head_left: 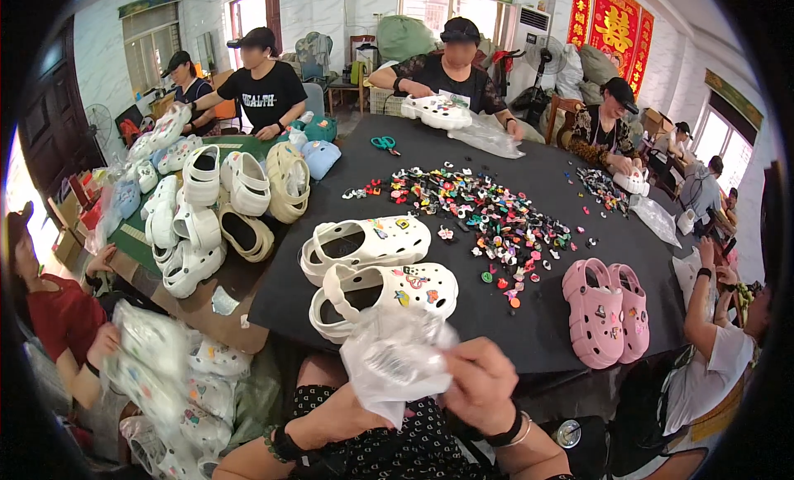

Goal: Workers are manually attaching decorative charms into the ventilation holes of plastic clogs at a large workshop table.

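Observation:
A clear plastic bag (395,358) is held up in front of me. My right hand (481,386) grips its right side, and my left hand (335,418) holds it from below, mostly hidden behind the plastic. Just beyond the bag, on the black table (529,331), lie two white clogs (376,269) side by side, each with coloured charms on its toe. A wide scatter of small coloured charms (484,215) covers the table's middle.
A pink pair of clogs (608,310) lies at the right. Stacked white and cream clogs (207,207) fill the left side. Scissors (383,143) lie at the far edge. Several other people sit around the table; the person at my left handles bagged clogs (165,372).

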`<state>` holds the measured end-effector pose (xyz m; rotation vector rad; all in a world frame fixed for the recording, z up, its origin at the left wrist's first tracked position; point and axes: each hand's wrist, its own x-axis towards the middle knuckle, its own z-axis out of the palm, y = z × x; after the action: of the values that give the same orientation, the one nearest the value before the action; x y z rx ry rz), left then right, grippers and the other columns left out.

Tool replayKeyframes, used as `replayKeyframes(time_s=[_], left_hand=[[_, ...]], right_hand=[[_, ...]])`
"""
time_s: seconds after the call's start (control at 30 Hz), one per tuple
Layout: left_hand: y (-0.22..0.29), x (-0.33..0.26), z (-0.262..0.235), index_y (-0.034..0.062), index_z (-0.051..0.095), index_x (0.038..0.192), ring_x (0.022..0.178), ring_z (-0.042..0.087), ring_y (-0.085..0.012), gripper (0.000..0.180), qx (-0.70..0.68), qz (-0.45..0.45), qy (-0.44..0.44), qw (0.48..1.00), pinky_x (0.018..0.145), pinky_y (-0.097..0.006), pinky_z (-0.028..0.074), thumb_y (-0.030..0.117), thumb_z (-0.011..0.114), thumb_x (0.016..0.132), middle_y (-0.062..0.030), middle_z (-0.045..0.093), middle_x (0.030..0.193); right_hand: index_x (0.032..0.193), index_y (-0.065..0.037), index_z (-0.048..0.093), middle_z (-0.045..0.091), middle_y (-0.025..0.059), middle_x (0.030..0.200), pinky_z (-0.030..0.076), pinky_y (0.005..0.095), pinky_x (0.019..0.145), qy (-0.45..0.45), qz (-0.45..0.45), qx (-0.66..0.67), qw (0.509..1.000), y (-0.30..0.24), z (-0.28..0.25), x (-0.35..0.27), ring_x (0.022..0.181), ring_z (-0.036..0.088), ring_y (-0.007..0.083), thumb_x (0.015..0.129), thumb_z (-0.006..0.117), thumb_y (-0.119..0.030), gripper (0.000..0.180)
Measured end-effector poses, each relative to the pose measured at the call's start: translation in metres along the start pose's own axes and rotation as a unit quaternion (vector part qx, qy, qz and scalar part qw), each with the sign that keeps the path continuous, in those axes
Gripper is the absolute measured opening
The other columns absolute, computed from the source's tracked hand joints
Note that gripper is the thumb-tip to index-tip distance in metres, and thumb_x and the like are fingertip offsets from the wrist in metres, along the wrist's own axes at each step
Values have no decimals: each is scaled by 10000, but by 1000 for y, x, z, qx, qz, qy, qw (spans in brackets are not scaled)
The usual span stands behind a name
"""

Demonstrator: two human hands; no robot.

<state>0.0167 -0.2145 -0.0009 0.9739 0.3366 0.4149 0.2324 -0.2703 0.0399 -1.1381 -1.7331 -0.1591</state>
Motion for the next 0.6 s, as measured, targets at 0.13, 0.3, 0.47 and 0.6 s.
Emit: replayKeyframes(time_s=[0.13, 0.3, 0.47, 0.6], left_hand=[[12, 1, 8, 28, 468, 1353, 1159, 558, -158, 600, 36, 81, 139, 986, 979, -308, 455, 77, 764, 833, -61, 596, 1261], [18, 0, 21, 19, 492, 1303, 1134, 558, -153, 611, 95, 129, 184, 970, 961, -311, 454, 72, 810, 784, -54, 598, 1219], [13, -2, 3, 63, 341, 1435, 1297, 453, -158, 881, 197, 180, 121, 956, 1083, -328, 376, 68, 851, 716, -79, 476, 1388], [16, -1, 0, 68, 306, 1452, 1287, 471, -166, 908, 118, 146, 107, 976, 1086, -342, 385, 60, 846, 721, -74, 474, 1392]], right_hand=[[1027, -17, 709, 669, 128, 985, 561, 332, 684, -68, 57, 104, 991, -9, 29, -28, 829, 680, 255, 698, 720, 22, 331], [827, -34, 727, 664, 85, 797, 516, 289, 564, -88, 105, 140, 981, -15, 31, -22, 642, 652, 203, 651, 697, 39, 192], [912, 10, 728, 730, 97, 924, 521, 282, 757, -58, 229, 350, 906, 0, 30, -38, 826, 696, 182, 751, 674, 51, 175], [910, 15, 712, 726, 95, 906, 518, 290, 751, -58, 273, 398, 874, 4, 30, -42, 816, 684, 178, 775, 650, 70, 158]])
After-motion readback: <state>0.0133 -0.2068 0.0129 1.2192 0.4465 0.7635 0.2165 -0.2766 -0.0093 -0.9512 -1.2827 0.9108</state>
